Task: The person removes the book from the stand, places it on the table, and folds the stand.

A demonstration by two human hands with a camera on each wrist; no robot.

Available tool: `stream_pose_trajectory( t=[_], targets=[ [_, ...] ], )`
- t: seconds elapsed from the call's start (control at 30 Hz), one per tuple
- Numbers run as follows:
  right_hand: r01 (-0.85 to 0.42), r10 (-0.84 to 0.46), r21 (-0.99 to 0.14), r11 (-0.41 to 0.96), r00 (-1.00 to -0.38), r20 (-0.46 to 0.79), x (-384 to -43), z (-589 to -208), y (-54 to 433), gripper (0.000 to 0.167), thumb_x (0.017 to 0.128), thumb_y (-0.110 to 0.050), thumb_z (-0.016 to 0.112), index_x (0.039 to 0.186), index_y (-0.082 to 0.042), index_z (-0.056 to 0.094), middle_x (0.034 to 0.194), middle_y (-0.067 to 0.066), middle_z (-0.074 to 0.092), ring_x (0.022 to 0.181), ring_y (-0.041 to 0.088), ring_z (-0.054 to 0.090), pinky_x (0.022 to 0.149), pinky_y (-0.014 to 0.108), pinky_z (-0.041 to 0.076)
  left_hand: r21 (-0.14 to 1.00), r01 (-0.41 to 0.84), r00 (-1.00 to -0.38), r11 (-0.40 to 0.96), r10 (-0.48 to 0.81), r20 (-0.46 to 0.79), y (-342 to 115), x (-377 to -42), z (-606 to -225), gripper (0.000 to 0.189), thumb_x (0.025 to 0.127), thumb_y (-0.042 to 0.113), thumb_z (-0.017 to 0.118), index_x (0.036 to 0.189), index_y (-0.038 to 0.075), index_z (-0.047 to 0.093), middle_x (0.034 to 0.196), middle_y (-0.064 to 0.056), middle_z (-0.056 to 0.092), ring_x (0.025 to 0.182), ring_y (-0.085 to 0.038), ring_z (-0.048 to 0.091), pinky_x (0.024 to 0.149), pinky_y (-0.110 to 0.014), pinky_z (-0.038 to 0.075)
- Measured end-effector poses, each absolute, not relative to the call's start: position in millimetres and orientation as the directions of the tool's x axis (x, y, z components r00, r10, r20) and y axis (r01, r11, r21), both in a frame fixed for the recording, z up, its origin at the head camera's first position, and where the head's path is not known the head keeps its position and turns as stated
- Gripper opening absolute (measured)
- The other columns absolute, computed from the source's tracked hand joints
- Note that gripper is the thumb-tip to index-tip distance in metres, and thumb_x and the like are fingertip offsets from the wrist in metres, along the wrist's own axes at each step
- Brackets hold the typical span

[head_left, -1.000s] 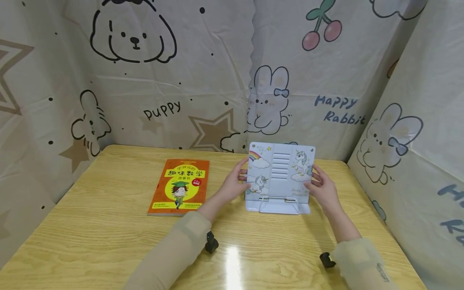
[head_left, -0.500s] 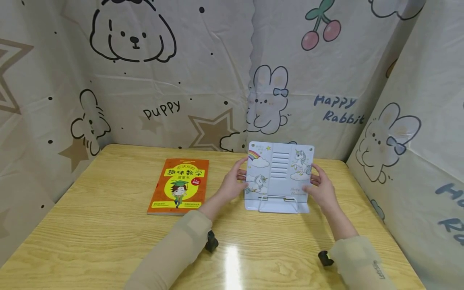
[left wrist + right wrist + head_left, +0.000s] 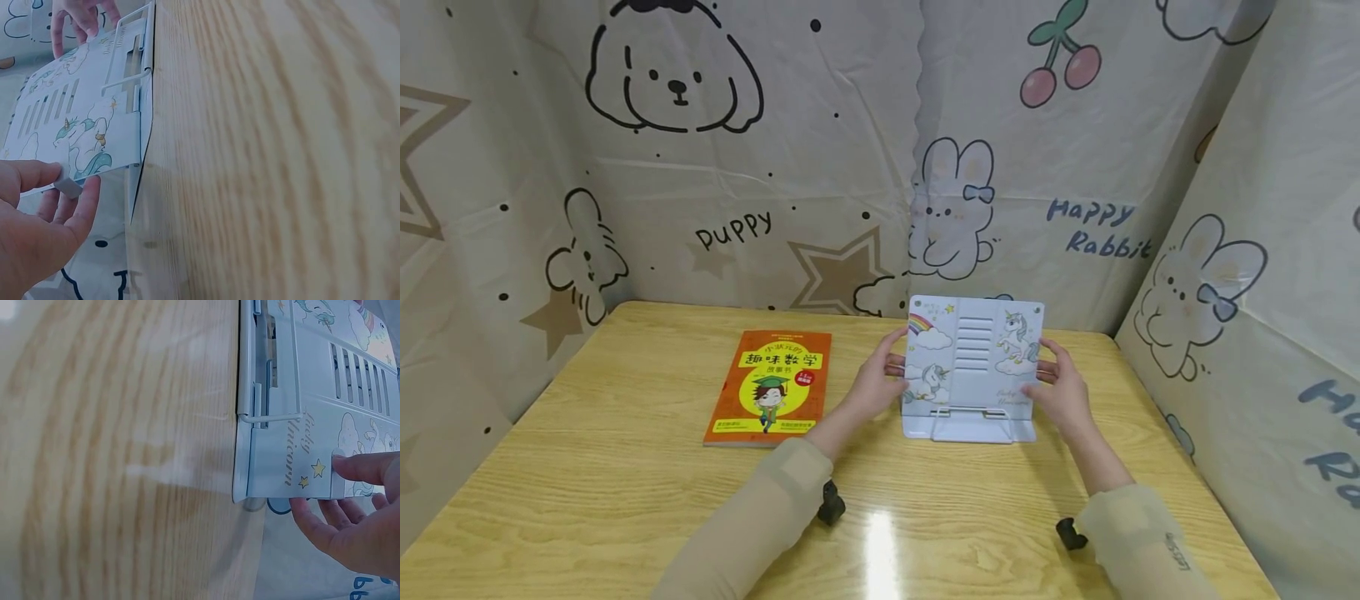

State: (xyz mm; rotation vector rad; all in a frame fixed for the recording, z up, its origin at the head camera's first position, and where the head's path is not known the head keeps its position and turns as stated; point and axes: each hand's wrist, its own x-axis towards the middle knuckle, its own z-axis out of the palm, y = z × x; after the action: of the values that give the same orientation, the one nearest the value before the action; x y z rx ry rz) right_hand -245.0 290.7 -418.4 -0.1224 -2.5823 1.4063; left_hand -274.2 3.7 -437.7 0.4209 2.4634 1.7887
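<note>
A white metal book stand printed with unicorns and a rainbow stands tilted back on the table, its wire page holder folded low at the front. My left hand grips its left side, thumb in front and fingers behind. At the right side, my right hand holds on the same way. In the left wrist view the left thumb lies on a small grey tab at the stand's edge. A similar tab sits under the right thumb in the right wrist view.
An orange book with a cartoon figure in a green cap lies flat on the wooden table, left of the stand. A printed curtain hangs close behind the table's back edge and along its right side.
The stand and both hands have shifted very slightly to the left. Both hands keep the same grip, and the book lies where it was.
</note>
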Motion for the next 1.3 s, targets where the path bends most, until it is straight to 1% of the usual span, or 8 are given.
stream_pose_trajectory(
  t=[0.4, 0.73, 0.87, 0.93, 1.0, 1.1, 1.17, 1.3],
  targets=[
    [0.022, 0.174, -0.826, 0.563, -0.981, 0.092, -250, -418, 289, 0.086, 0.081, 0.011, 0.062, 0.15, -0.015, 0.019, 0.132, 0.029, 0.047, 0.12, 0.042, 0.048, 0.1, 0.052, 0.042, 0.943, 0.187, -0.958, 0.276, 0.264, 0.113, 2, -273, -438, 0.083, 0.084, -0.009, 0.061, 0.147, 0.032, 0.027, 0.115, -0.012, 0.058, 0.103, -0.024, 0.057, 0.088, -0.035, 0.052],
    [-0.024, 0.117, -0.832, 0.554, -0.987, 0.107, -255, -419, 293, 0.084, 0.082, 0.009, 0.063, 0.15, -0.013, 0.019, 0.131, 0.029, 0.047, 0.12, 0.042, 0.048, 0.099, 0.052, 0.042, 0.945, 0.168, -0.962, 0.279, 0.255, 0.096, -1, -272, -439, 0.082, 0.085, -0.008, 0.061, 0.147, 0.035, 0.027, 0.115, -0.012, 0.057, 0.104, -0.025, 0.057, 0.087, -0.034, 0.053],
    [-0.028, 0.101, -0.839, 0.543, -0.99, 0.098, -256, -419, 294, 0.084, 0.082, 0.01, 0.063, 0.15, -0.012, 0.019, 0.13, 0.029, 0.047, 0.119, 0.042, 0.048, 0.099, 0.052, 0.043, 0.943, 0.183, -0.96, 0.278, 0.257, 0.11, -1, -271, -439, 0.081, 0.085, -0.008, 0.061, 0.147, 0.031, 0.027, 0.115, -0.012, 0.057, 0.105, -0.027, 0.057, 0.089, -0.035, 0.052],
    [-0.019, 0.096, -0.841, 0.541, -0.992, 0.084, -257, -419, 296, 0.084, 0.082, 0.009, 0.064, 0.15, -0.011, 0.019, 0.129, 0.028, 0.048, 0.119, 0.041, 0.049, 0.098, 0.049, 0.044, 0.94, 0.191, -0.959, 0.281, 0.257, 0.118, -2, -270, -440, 0.079, 0.084, -0.008, 0.062, 0.146, 0.028, 0.029, 0.114, -0.013, 0.058, 0.105, -0.028, 0.058, 0.089, -0.036, 0.051],
    [-0.006, 0.091, -0.845, 0.534, -0.994, 0.065, -259, -419, 298, 0.083, 0.082, 0.007, 0.065, 0.15, -0.01, 0.02, 0.129, 0.027, 0.049, 0.12, 0.039, 0.049, 0.096, 0.042, 0.047, 0.937, 0.203, -0.958, 0.283, 0.256, 0.13, -2, -270, -440, 0.077, 0.084, -0.008, 0.063, 0.145, 0.025, 0.031, 0.113, -0.014, 0.059, 0.103, -0.028, 0.058, 0.09, -0.036, 0.051],
    [0.013, 0.075, -0.857, 0.515, -0.997, 0.03, -261, -420, 301, 0.079, 0.082, 0.005, 0.066, 0.148, -0.007, 0.024, 0.129, 0.027, 0.048, 0.12, 0.038, 0.048, 0.087, 0.028, 0.051, 0.932, 0.223, -0.955, 0.284, 0.255, 0.151, -3, -270, -442, 0.073, 0.082, -0.009, 0.063, 0.143, 0.019, 0.034, 0.111, -0.014, 0.06, 0.101, -0.027, 0.059, 0.089, -0.034, 0.051],
    [0.025, 0.062, -0.867, 0.497, -0.998, 0.007, -262, -420, 303, 0.076, 0.083, 0.004, 0.066, 0.147, -0.004, 0.026, 0.129, 0.027, 0.047, 0.12, 0.037, 0.047, 0.08, 0.022, 0.052, 0.934, 0.224, -0.955, 0.277, 0.255, 0.153, -3, -270, -443, 0.071, 0.082, -0.009, 0.063, 0.142, 0.017, 0.035, 0.111, -0.014, 0.06, 0.1, -0.026, 0.058, 0.089, -0.033, 0.051],
    [0.04, 0.04, -0.888, 0.459, -0.999, -0.024, -264, -420, 305, 0.073, 0.083, 0.004, 0.066, 0.145, -0.002, 0.028, 0.13, 0.026, 0.045, 0.12, 0.036, 0.046, 0.077, 0.019, 0.053, 0.95, 0.175, -0.961, 0.26, 0.254, 0.108, -5, -270, -442, 0.071, 0.083, -0.007, 0.064, 0.142, 0.019, 0.036, 0.114, -0.012, 0.06, 0.103, -0.025, 0.057, 0.093, -0.037, 0.049]
  ],
)
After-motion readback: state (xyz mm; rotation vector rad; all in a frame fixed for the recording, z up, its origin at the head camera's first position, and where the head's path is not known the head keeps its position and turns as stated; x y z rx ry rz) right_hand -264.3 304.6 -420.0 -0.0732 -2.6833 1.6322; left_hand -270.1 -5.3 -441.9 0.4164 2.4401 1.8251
